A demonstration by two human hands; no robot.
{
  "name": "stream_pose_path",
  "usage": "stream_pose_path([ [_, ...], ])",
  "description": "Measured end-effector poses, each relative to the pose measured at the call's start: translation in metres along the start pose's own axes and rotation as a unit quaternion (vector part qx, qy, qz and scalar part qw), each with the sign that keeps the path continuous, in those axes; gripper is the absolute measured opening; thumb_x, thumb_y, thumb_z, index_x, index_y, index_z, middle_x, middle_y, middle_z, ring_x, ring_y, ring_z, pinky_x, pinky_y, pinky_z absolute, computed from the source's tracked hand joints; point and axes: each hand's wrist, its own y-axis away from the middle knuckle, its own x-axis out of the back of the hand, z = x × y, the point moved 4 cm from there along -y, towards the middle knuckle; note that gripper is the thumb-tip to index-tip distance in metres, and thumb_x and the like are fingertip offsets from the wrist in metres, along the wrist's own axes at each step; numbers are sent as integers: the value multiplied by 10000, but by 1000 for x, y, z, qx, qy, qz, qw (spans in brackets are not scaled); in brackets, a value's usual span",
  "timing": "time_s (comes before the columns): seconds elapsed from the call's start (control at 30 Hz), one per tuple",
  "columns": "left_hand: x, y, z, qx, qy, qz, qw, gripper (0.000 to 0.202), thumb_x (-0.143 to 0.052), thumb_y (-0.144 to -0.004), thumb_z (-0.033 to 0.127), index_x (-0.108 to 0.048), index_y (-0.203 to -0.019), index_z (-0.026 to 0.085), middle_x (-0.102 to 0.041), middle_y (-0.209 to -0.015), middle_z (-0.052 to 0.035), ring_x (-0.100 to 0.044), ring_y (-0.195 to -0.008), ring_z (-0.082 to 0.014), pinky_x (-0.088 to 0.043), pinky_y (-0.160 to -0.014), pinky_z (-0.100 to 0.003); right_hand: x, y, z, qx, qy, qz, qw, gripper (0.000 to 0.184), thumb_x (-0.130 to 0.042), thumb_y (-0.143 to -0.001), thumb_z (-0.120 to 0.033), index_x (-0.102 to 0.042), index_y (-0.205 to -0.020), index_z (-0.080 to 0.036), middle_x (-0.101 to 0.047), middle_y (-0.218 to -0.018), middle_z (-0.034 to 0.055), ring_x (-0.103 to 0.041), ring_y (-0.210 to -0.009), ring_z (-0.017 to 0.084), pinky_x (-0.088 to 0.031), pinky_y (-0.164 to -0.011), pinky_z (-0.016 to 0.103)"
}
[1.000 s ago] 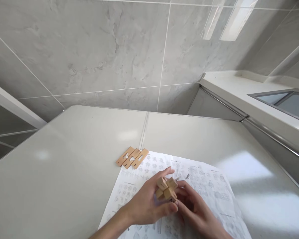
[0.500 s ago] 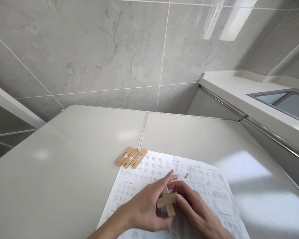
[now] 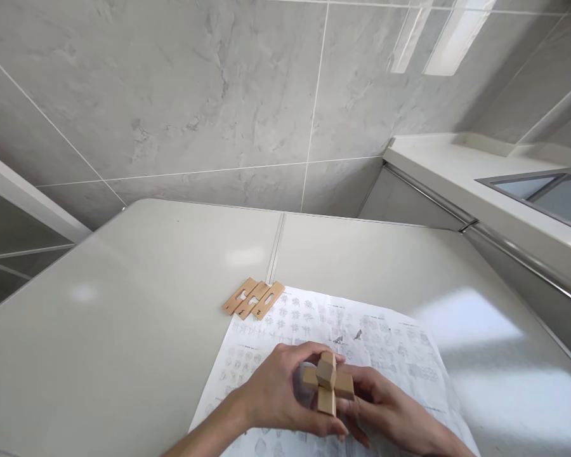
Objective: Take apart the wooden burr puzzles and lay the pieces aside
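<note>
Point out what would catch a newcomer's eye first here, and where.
First, probably, the cross-shaped wooden block, at the lower middle between the left hand and the right hand. Next, three numbered wooden plates lying overlapped at the far left corner of the printed sheet. The bright glare on the right side of the white table may also draw a glance.

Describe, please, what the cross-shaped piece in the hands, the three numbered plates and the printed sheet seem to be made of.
Cross-shaped piece: probably wood, unpainted and fairly matte, judging by its pale tan blocks.
Numbered plates: likely thin wood, smooth, perhaps varnished; the warm brown tone suggests it.
Printed sheet: apparently paper, white and uncoated-looking, thin and slightly rippled along its right edge.
</note>
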Motion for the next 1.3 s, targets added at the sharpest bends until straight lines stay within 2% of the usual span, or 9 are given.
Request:
stream_pose_path([
  [0.13, -2, 1, 1, 4, 7, -19, 1000, 683, -974, -642, 455, -724, -1237, 232, -817, -1039, -31, -764, -925, -250, -589, -853, -319, 1, 0, 5, -13, 35, 26, 999, 440, -727, -948, -618, -666, -910, -184, -638, -681, -13, -478, -506, 103, -385, -513, 233],
  [0.37, 3, 0, 4, -26, -55, 11, 998, 715, -944, -668, 531, -706, -1281, 248, -799, -1068, -23, -741, -931, -241, -566, -860, -315, 2, 1, -2, 35, 163, 105, 980, 494, -665, -983, -636, -609, -776, -191, -566, -725, -14, -466, -669, 146, -393, -627, 267],
  [0.57, 0, 0, 7, -37, -1, -6, 999, 733, -969, -649, 504, -720, -1295, 264, -782, -1228, -60, -741, -1087, -295, -557, -970, -376, 2, 3, 7, 5, 55, 54, 997, 444, -737, -936, -621, -638, -852, -196, -537, -707, -25, -455, -629, 135, -381, -616, 268],
  [0.73, -4, -2, 10, -132, 54, -63, 988, 782, -1017, -528, 493, -756, -1235, 283, -741, -1349, -87, -724, -1174, -335, -520, -1073, -443, -10, 4, 4, -32, 17, -31, 999, 451, -731, -947, -593, -570, -771, -210, -501, -663, -38, -429, -584, 116, -350, -585, 262],
  [0.83, -5, -2, 11, -167, 88, -109, 976, 736, -999, -573, 473, -766, -1238, 262, -751, -1331, -97, -703, -1222, -352, -510, -1090, -459, -15, 5, -3, -29, 9, -53, 998, 461, -732, -930, -625, -591, -776, -214, -530, -724, -17, -451, -670, 143, -379, -656, 287],
  [0.93, -5, -1, 12, -149, 109, -130, 974, 755, -981, -607, 436, -740, -1300, 261, -716, -1394, -102, -682, -1263, -367, -500, -1110, -473, -15, 8, 3, -44, -40, -72, 996, 475, -688, -941, -675, -660, -859, -208, -561, -735, -3, -472, -649, 141, -389, -663, 295],
  [1.03, -5, 0, 11, -123, 102, -131, 978, 828, -962, -601, 385, -697, -1380, 296, -703, -1405, -85, -680, -1262, -367, -488, -1130, -484, -11, 10, 23, -63, -116, -51, 990, 524, -660, -936, -715, -666, -876, -195, -559, -652, -12, -462, -559, 132, -381, -605, 281],
  [1.17, -6, 1, 8, -131, 87, -139, 978, 883, -859, -614, 251, -645, -1468, 316, -685, -1433, -71, -655, -1299, -378, -455, -1170, -510, -10, 8, 41, -54, -217, -20, 975, 521, -775, -855, -683, -656, -849, -176, -587, -708, 9, -542, -660, 148, -424, -688, 275],
  [1.3, -4, 3, 2, -105, 102, -121, 982, 1049, -822, -640, 215, -455, -1614, 344, -613, -1525, -76, -582, -1394, -397, -442, -1180, -564, -12, 7, 33, -45, -222, -22, 974, 534, -741, -880, -702, -639, -883, -178, -508, -643, -37, -431, -518, 102, -348, -571, 251],
])
